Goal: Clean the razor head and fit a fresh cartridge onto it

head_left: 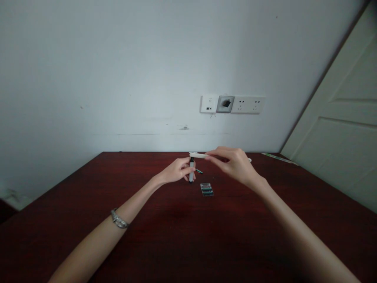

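My left hand (183, 169) is closed around a short upright piece (191, 173), white along its body with black at the top and bottom. My right hand (234, 161) pinches a long, slim white stick-like thing (198, 156), held almost level. Its left end meets or overlaps the top of the upright piece; whether they are joined I cannot tell. The other end (249, 160) shows behind my right hand. A small dark green bar (199, 171) is just right of my left fingers. Nearer to me, a small clear pack (207, 189) with dark green strips lies on the table.
The dark red wooden table (165, 239) reaches back to a pale wall (132, 78). Sockets and switches (247, 105) are set in the wall, one with a black plug (226, 103). A pale strip (279, 158) lies at the back right, near a white panelled door (344, 129).
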Demonstrator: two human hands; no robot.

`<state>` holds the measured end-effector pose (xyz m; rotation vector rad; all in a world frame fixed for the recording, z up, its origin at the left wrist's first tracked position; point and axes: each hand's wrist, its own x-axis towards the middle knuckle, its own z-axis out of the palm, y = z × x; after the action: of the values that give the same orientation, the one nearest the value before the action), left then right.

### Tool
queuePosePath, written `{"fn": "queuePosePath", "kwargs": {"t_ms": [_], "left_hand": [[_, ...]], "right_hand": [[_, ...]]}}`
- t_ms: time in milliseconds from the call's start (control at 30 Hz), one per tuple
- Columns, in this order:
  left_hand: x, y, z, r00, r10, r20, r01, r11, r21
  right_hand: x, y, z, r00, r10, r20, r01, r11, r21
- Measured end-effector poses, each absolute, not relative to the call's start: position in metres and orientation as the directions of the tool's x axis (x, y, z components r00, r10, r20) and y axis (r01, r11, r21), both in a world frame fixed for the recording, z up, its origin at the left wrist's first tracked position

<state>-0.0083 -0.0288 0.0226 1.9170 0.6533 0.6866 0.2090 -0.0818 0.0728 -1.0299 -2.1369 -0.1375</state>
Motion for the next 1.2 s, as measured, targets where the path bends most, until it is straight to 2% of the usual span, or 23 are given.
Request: {"fn": "queuePosePath", "kwargs": {"t_ms": [300, 500, 667, 733, 867, 1000, 1200], "left_hand": [[-0.012, -0.024, 0.021, 0.657, 0.723, 0.213, 0.206, -0.444, 0.872], [-0.009, -0.027, 0.022, 0.671, 0.673, 0.310, 0.254, -0.602, 0.757], [-0.012, -0.027, 0.025, 0.649, 0.678, 0.346, 0.227, -0.607, 0.762], [-0.013, -0.026, 0.027, 0.642, 0.681, 0.352, 0.238, -0.614, 0.753], [-0.014, -0.026, 0.029, 0.632, 0.686, 0.362, 0.314, -0.653, 0.689], [-0.013, -0.027, 0.028, 0.634, 0.677, 0.374, 0.366, -0.689, 0.626], [-0.013, -0.027, 0.028, 0.645, 0.659, 0.388, 0.339, -0.701, 0.628]], "right_hand": [[0.219, -0.084, 0.082, -0.402, 0.634, 0.661, 0.685, 0.687, -0.241], [0.205, -0.091, 0.080, -0.443, 0.635, 0.633, 0.675, 0.701, -0.231], [0.225, -0.085, 0.086, -0.375, 0.643, 0.668, 0.716, 0.658, -0.232], [0.234, -0.082, 0.089, -0.322, 0.662, 0.677, 0.732, 0.628, -0.266], [0.234, -0.083, 0.091, -0.280, 0.729, 0.624, 0.673, 0.613, -0.414], [0.223, -0.087, 0.089, -0.396, 0.706, 0.587, 0.550, 0.694, -0.465], [0.222, -0.086, 0.086, -0.576, 0.618, 0.535, 0.489, 0.785, -0.380]]}}
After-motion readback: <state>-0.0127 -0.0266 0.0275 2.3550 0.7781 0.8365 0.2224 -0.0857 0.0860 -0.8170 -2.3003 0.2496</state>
